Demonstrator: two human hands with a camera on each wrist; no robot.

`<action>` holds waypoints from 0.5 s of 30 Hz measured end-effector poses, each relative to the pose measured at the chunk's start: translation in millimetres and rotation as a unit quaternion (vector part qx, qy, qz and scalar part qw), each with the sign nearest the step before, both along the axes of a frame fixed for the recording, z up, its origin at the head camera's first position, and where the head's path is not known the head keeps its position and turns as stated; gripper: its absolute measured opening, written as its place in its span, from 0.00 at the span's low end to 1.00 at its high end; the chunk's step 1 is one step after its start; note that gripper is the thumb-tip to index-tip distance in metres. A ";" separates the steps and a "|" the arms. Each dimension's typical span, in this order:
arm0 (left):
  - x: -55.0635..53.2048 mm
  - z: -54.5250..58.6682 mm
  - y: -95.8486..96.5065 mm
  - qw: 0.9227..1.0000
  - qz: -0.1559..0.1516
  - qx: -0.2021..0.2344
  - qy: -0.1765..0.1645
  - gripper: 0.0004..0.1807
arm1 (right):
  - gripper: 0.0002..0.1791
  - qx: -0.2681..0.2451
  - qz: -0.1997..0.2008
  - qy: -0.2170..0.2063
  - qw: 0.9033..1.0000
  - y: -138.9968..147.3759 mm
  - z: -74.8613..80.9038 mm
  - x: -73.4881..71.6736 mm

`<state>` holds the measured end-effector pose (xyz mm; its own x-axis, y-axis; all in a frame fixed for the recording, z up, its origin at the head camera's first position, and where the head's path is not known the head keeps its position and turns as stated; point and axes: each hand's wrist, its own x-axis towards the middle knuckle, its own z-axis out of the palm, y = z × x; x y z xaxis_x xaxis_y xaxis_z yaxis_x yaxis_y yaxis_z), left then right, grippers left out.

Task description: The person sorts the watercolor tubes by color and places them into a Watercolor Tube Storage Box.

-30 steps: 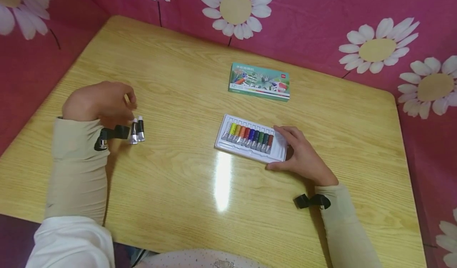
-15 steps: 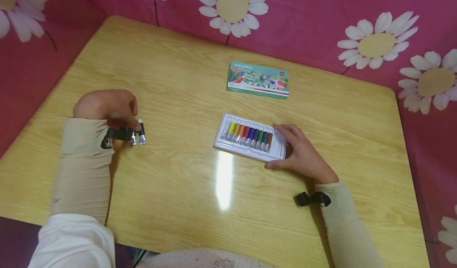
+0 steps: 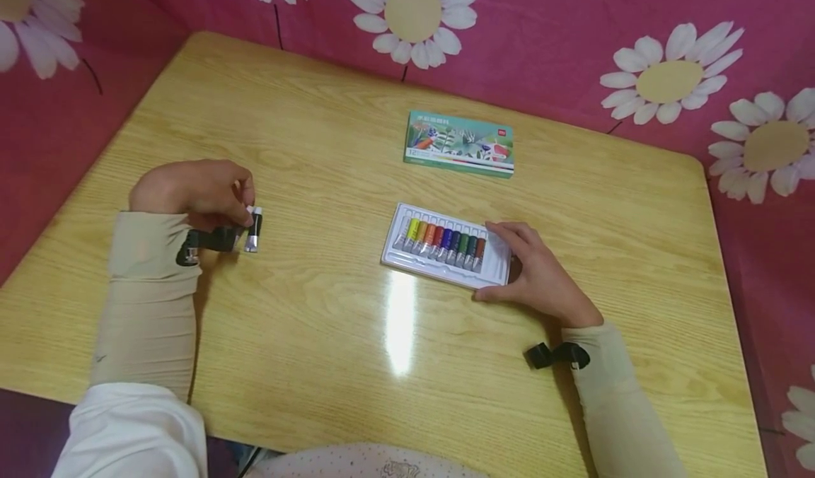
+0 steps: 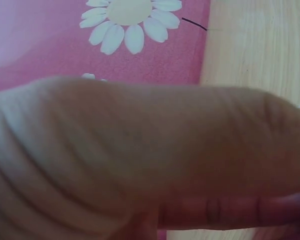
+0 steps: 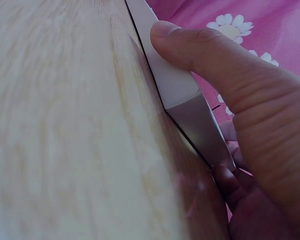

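Note:
At the left of the head view my left hand (image 3: pixel 197 191) pinches at the cap end of a small paint tube, mostly hidden by the thumb. A black-banded paint tube (image 3: pixel 254 230) with a white cap lies close beside those fingertips. My right hand (image 3: pixel 541 280) grips the right end of a white plastic paint tray (image 3: pixel 496 271), thumb on the near edge and fingers on the far edge. A row of coloured paint tubes (image 3: pixel 439 243) fills much of that tray. In the right wrist view the thumb (image 5: pixel 182 47) presses the tray's side wall (image 5: pixel 177 87).
A teal cardboard paint box (image 3: pixel 458 143) lies flat behind the tray. The wooden table (image 3: pixel 318 365) meets pink daisy-patterned cloth (image 3: pixel 541 39) at its back and sides. Black wrist straps (image 3: pixel 554 356) sit on the sleeves.
My left hand has come down to the two loose tubes, and its fingertips have closed there. The black-banded tube has shifted slightly, its cap now close to the other's. My right hand keeps its grip.

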<state>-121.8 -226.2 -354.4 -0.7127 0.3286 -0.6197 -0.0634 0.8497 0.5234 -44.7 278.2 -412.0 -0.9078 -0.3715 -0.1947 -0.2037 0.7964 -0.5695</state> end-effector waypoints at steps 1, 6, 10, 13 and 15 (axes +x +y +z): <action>0.0 0.0 -0.5 1.000 -0.002 0.000 0.004 0.11 | 0.64 0.000 0.001 0.001 1.000 0.0 0.3 0.1; 0.8 0.8 -0.4 0.999 -0.006 -0.007 0.032 0.09 | 0.64 0.001 0.002 0.004 1.000 1.0 -0.5 0.0; 0.6 3.1 2.9 0.998 -0.022 -0.024 0.060 0.08 | 0.64 0.000 0.000 0.002 1.000 1.3 -0.5 0.1; 0.4 5.5 6.1 0.997 -0.028 -0.030 0.071 0.08 | 0.64 0.002 -0.001 -0.001 1.000 1.0 -0.3 0.2; 0.2 7.1 8.2 0.996 -0.031 -0.026 0.079 0.09 | 0.64 0.003 -0.002 -0.001 1.000 0.8 -0.1 0.1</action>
<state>-121.6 -217.9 -347.3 -0.7820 0.3454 -0.5188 0.0695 0.8755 0.4781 -44.6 278.9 -412.1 -0.9085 -0.3676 -0.1985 -0.2000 0.7999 -0.5659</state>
